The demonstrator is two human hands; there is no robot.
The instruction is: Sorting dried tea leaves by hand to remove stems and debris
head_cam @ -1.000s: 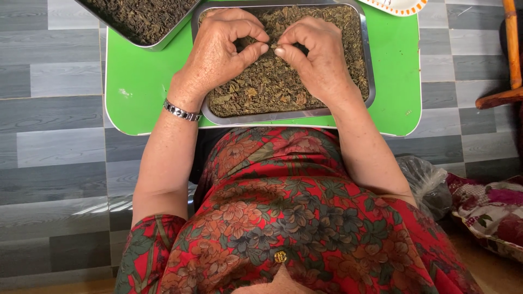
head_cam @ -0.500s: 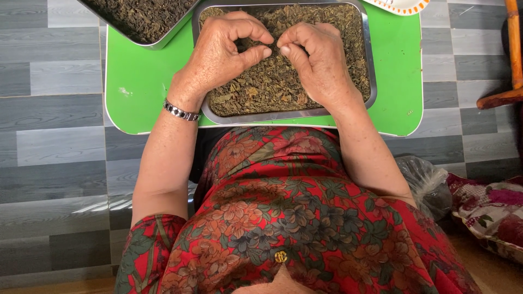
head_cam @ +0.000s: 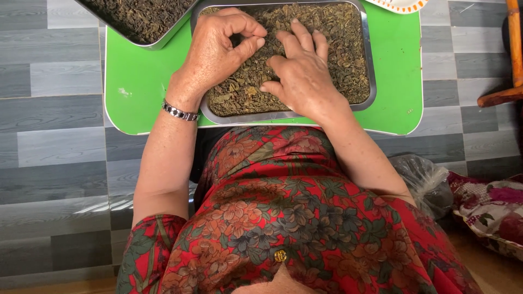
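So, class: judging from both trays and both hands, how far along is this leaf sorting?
Done: second tray already holds dark leaves. In hand: left hand pinches a bit; right hand lies flat, spread on the leaves. Left: the near tray is still full.

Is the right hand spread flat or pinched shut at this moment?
Spread flat: the right hand lies palm-down with fingers extended on the dried leaves in the metal tray, while the left hand is pinched, thumb to forefinger.

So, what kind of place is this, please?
Probably a home, worked at floor level: a low green table on grey floor tiles, metal trays of dried leaves, and a patterned cushion beside the person.
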